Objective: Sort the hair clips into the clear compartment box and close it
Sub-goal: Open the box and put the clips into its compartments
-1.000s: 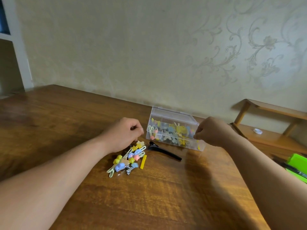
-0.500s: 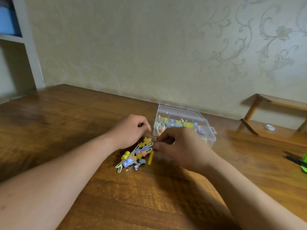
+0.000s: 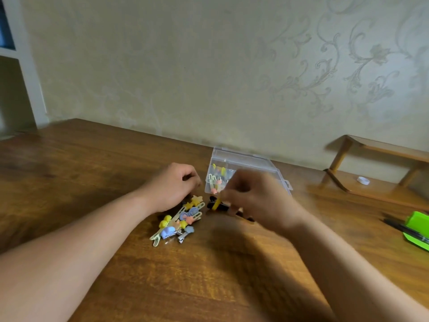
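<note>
A pile of small coloured hair clips (image 3: 180, 220) lies on the wooden table (image 3: 162, 287). Behind it to the right stands the clear compartment box (image 3: 243, 162) with several clips inside; my right hand hides its front. My left hand (image 3: 173, 185) rests curled at the far edge of the pile, and nothing shows in it. My right hand (image 3: 255, 198), blurred by motion, pinches a yellow bar clip (image 3: 217, 204) just right of the pile. A long black clip (image 3: 212, 206) lies under that hand, mostly covered.
A low wooden shelf (image 3: 376, 149) stands against the wall at the right with a small white round thing (image 3: 363, 180) on its lower board. A green object (image 3: 417, 225) and a black pen (image 3: 398, 226) lie at the right edge.
My right hand came from the box's right end to the pile and took the yellow bar clip, which now sits off the pile in its fingers. My left hand stayed put.
</note>
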A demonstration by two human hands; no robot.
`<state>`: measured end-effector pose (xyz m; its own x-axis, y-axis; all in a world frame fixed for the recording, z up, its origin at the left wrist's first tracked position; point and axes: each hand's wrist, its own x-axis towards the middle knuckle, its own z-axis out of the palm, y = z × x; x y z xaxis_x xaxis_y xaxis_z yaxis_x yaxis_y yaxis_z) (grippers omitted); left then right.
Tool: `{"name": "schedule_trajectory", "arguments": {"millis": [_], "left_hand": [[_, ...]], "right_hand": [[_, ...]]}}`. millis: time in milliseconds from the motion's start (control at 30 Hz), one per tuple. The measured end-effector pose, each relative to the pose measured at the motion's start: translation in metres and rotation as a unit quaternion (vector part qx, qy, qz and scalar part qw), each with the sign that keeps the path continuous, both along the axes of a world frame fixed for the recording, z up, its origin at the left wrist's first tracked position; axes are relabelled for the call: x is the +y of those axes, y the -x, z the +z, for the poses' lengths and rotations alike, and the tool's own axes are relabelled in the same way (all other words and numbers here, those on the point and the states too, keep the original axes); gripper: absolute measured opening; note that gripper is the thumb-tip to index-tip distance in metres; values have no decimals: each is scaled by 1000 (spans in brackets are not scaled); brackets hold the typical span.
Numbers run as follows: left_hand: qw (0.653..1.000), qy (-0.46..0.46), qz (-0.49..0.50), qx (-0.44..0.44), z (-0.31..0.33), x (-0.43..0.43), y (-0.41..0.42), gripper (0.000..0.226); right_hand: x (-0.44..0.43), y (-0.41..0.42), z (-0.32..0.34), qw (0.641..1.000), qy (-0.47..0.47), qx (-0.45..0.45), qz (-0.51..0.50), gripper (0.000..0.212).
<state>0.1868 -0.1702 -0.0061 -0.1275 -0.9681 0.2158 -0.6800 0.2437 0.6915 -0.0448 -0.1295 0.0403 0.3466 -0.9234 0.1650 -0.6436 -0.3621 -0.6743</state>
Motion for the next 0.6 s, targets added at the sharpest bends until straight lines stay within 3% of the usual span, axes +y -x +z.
{"name": "schedule_trajectory", "arguments": {"millis": [100,267,500,600], "left_hand": [[1000,4,-3,-1,1,0,1,20],[1000,5,-6,10,1,2,0,21],[1000,5,-4,1,2,3,1,20],[1000,7,-4,-5,2,3,1,20]], "right_hand": [[-22,31,24,994,56,22,-87,11],[-70,77,39,968,80,157,-177,12],[-98,83,28,925,31,365,-100,4],[-104,77,28,888,23,453,-73,17]]}}
